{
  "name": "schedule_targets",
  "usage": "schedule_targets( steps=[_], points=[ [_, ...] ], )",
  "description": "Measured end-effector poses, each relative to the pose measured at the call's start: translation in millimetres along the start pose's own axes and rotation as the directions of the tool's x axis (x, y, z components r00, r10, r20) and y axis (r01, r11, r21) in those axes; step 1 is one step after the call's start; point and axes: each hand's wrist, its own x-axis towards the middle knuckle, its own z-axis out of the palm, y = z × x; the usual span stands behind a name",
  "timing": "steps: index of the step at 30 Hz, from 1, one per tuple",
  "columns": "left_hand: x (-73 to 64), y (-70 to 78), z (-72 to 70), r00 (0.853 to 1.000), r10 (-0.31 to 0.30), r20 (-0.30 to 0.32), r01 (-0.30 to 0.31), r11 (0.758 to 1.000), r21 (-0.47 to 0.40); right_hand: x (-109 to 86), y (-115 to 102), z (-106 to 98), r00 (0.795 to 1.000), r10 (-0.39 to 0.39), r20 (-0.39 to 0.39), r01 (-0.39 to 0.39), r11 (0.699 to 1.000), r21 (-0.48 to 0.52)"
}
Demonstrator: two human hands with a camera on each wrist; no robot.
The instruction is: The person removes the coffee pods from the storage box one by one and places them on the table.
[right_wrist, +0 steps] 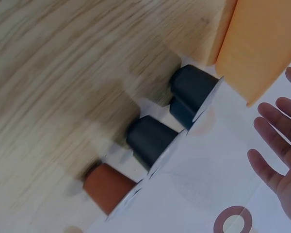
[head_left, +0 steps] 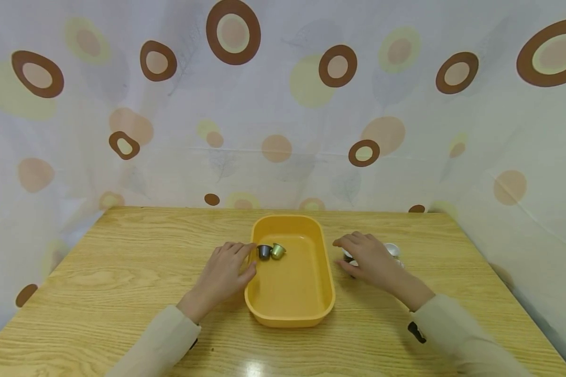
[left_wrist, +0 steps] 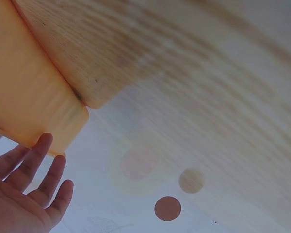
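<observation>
A yellow-orange plastic bin (head_left: pixel 290 290) stands on the table, with a dark grey coffee capsule (head_left: pixel 264 252) and a gold-green coffee capsule (head_left: pixel 278 251) lying inside near its left wall. My left hand (head_left: pixel 224 269) is at the left side of the bin, fingers extended and fingertips right at the rim. To the right of the bin, my right hand (head_left: pixel 368 259) hovers over a group of coffee capsules (head_left: pixel 392 249), partly hiding them. The right wrist view shows two black capsules (right_wrist: pixel 150 141), an orange-brown capsule (right_wrist: pixel 109 187) and a dark teal capsule (right_wrist: pixel 181 114), lids up; the fingers are spread and hold nothing.
The wooden table (head_left: pixel 146 251) reaches back to a patterned cloth (head_left: pixel 283 104) that hangs behind it and along both sides. A black object (head_left: pixel 416 333) shows below the right sleeve (head_left: pixel 453 330).
</observation>
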Motion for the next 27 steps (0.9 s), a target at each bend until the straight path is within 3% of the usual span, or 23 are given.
schedule_targets(
  steps=[13,27],
  points=[
    [-0.2,-0.1,0.7,1.000,-0.004,0.002,0.004,1.000,-0.004,25.0,-16.2,5.9,0.998,-0.057,0.000,0.057,0.998,0.025],
    [0.0,-0.4,1.0,1.000,-0.005,0.002,0.005,1.000,-0.005,43.8,-25.4,14.5,0.994,-0.066,0.085,0.065,0.998,0.015]
  ],
)
